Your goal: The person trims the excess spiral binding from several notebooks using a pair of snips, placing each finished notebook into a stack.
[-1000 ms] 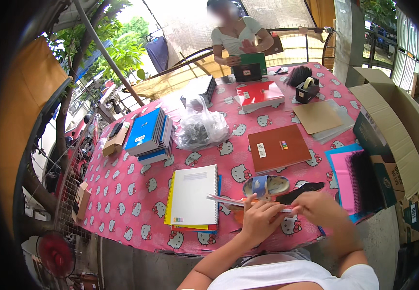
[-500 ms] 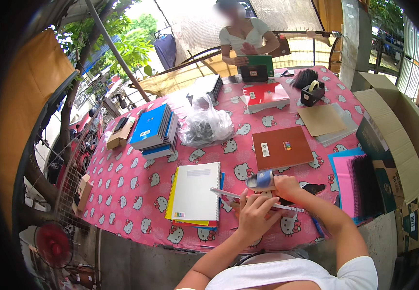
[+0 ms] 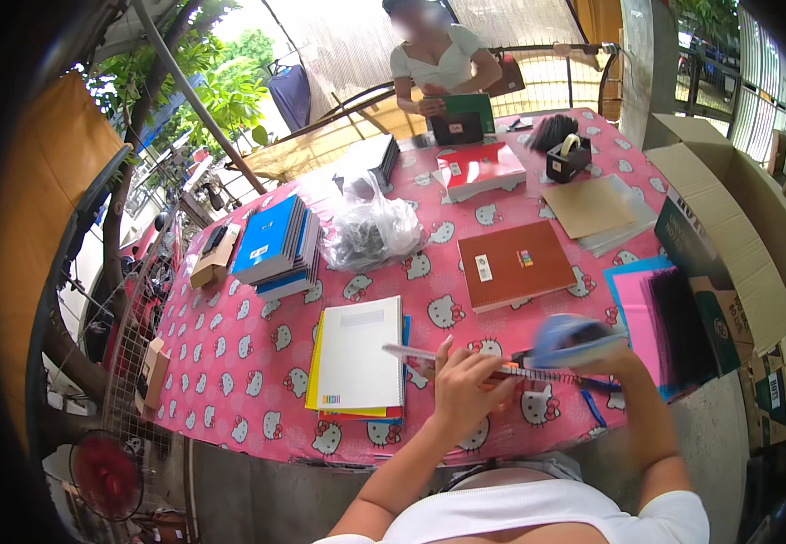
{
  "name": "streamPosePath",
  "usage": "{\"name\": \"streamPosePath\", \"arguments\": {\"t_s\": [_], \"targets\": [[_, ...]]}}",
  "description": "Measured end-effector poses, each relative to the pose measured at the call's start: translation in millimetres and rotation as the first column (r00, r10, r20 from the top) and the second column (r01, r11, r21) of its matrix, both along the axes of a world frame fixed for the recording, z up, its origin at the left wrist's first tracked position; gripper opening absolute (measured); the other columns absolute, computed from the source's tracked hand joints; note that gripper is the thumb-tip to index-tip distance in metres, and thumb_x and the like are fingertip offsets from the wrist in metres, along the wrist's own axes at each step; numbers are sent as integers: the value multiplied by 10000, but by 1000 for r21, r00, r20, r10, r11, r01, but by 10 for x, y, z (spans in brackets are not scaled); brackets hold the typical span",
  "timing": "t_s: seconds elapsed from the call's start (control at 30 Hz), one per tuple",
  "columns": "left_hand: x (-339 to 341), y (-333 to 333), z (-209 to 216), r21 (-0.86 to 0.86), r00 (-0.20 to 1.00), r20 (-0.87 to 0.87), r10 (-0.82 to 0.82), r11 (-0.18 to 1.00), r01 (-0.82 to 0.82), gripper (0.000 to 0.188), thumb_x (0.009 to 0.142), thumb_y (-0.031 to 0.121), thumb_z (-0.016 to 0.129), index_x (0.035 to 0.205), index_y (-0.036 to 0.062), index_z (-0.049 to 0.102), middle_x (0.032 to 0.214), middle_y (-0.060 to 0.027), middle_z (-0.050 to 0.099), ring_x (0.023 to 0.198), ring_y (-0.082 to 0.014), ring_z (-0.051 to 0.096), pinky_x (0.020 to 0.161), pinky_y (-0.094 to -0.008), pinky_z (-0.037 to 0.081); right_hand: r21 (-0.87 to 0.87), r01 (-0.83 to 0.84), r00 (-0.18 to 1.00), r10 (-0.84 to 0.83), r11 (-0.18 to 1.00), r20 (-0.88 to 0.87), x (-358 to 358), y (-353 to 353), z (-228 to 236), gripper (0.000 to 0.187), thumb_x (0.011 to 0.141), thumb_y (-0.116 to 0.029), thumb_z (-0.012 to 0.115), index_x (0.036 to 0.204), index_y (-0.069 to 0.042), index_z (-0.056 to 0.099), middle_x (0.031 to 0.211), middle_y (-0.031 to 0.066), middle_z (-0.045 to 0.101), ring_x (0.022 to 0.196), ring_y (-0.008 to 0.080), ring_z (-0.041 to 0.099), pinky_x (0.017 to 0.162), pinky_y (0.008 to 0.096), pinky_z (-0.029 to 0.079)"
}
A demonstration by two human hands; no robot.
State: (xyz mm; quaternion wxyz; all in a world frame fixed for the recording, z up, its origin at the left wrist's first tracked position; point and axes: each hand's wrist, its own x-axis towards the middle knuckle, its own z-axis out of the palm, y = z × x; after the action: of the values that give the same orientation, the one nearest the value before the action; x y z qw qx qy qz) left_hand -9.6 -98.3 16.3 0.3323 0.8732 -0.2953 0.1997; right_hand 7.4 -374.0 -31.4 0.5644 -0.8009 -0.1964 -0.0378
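Note:
My left hand point(image 3: 473, 385) grips a spiral notebook point(image 3: 414, 353), stood up and seen nearly edge-on, its coil running to the right. Something orange shows by my fingertips. My right hand point(image 3: 624, 363), smeared by motion, is off the notebook's right end and holds a blue rounded object point(image 3: 563, 337) with a dark middle; its kind is too blurred to tell. To the left of my left hand lies a stack of spiral notebooks point(image 3: 361, 354), a white cover on top and yellow, red and blue edges below. A blue pen-like item point(image 3: 593, 410) lies below my right hand.
Beyond my hands lies a brown notebook point(image 3: 515, 265). Blue notebooks point(image 3: 270, 240), a plastic bag point(image 3: 375, 231), red notebooks point(image 3: 482, 168) and a tape dispenser point(image 3: 570, 159) stand farther off. Coloured covers with black coils point(image 3: 647, 317) and an open carton point(image 3: 728, 236) are at right. Another person point(image 3: 447, 68) stands opposite.
My right hand has swung right with the blue object, away from the middle of the notebook. My left hand keeps its hold. The whole view has shifted slightly.

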Motion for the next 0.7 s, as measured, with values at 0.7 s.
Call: {"name": "streamPosePath", "arguments": {"t_s": [0.7], "targets": [[233,564,59,41,976,-94,196,980,-193,316,611,342,829,810,128,709,811,4,669,957,-208,580,996,-676,189,-234,-58,998,60,971,-2,280,652,521,409,634,-29,708,1034,-47,626,865,99,670,854,162,642,723,317,512]]}}
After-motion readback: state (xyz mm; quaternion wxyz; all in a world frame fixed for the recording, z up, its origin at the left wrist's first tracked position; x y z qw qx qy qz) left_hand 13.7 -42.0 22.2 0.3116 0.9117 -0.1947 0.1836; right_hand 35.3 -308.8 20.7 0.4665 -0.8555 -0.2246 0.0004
